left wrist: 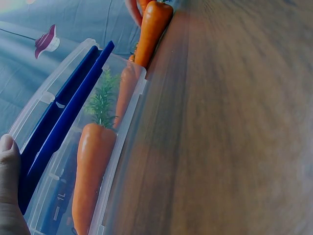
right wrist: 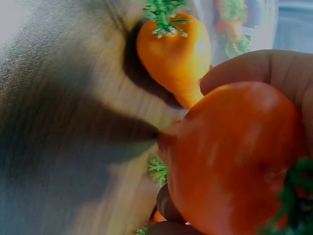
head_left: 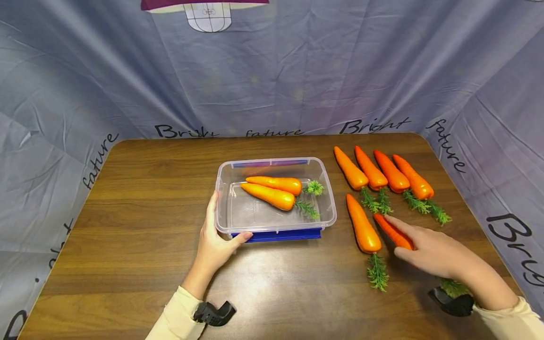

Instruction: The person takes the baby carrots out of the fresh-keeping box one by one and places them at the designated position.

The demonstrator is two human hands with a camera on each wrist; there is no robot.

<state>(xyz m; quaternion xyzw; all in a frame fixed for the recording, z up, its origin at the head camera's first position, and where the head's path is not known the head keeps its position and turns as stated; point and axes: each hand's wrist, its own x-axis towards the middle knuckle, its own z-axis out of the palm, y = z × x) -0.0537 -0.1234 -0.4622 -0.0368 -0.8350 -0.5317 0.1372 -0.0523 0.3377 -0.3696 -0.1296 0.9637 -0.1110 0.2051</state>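
Note:
A clear plastic food container with a blue side latch stands on the table without a lid on top. Inside it two orange carrots with green tops, an upper carrot and a lower carrot, lie side by side, tips to the left. My left hand holds the container's front left corner, thumb on the blue latch, fingers along the left wall. To the right, my right hand grips a red-orange carrot between thumb and fingers, its tip pointing away. Another orange carrot lies just left of that hand.
Several carrots lie in a row at the back right, among them an orange carrot and a redder carrot, green tops toward me. Wooden table extends left of the container. A grey-blue curtain surrounds the back and sides.

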